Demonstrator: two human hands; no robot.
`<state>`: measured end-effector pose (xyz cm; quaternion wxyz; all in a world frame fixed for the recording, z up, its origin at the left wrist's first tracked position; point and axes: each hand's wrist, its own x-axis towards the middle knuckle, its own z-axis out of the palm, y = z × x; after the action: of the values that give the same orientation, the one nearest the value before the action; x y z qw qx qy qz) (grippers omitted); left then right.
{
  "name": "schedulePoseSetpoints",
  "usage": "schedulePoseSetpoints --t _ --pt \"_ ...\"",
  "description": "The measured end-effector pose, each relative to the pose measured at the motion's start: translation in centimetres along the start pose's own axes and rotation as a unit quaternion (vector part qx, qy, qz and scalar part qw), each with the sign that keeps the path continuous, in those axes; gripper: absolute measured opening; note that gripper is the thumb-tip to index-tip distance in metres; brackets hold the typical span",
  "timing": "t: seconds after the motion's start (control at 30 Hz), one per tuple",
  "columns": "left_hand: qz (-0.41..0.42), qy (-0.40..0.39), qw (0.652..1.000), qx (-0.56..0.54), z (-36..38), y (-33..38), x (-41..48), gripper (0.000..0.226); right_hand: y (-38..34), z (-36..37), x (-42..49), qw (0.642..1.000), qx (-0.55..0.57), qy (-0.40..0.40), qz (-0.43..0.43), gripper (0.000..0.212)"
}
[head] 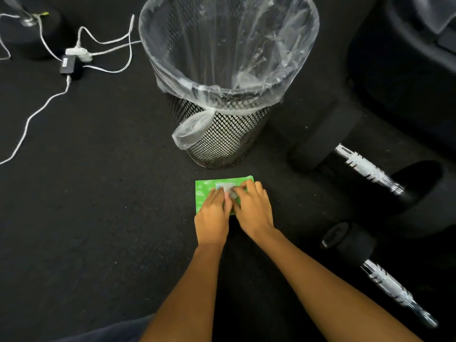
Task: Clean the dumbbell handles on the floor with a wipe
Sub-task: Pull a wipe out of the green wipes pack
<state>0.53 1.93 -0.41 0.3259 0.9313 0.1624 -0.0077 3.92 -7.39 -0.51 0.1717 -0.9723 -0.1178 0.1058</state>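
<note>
Two chrome, knurled bars are seen on the black floor at the right, the far dumbbell handle (367, 167) and the near dumbbell handle (392, 287), each joined to a black end and well apart from the hands. A green wipe pack (207, 195) is laid flat just on the near side of the mesh bin (222, 139). It is pressed by the straight fingers of the left hand (213, 218), and its white flap (225, 187) is pinched by the curled fingers of the right hand (254, 211). Print on the pack cannot be read.

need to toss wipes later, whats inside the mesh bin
Inside the mesh bin is a clear plastic liner. Its crinkles hide the bottom, so rubbish there cannot be ruled out.
</note>
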Motion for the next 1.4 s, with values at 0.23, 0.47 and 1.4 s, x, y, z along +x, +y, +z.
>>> schedulePoseSetpoints --t 0.23,0.47,1.4 --pt "-0.003 -0.024 1.000 -0.014 0.1 -0.4 0.0 0.035 -1.0 -0.1 1.6 0.990 0.040 -0.045 0.128 0.024" --pt "0.022 -0.043 0.998 -0.031 0.5 -1.1 -0.2 0.035 -0.8 -1.2 2.3 0.977 0.106 -0.066 0.171 0.022" --pt "0.008 -0.006 0.999 -0.035 1.5 2.2 0.5 0.042 5.2 -9.3 -0.1 0.886 0.443 -0.010 0.138 0.024"
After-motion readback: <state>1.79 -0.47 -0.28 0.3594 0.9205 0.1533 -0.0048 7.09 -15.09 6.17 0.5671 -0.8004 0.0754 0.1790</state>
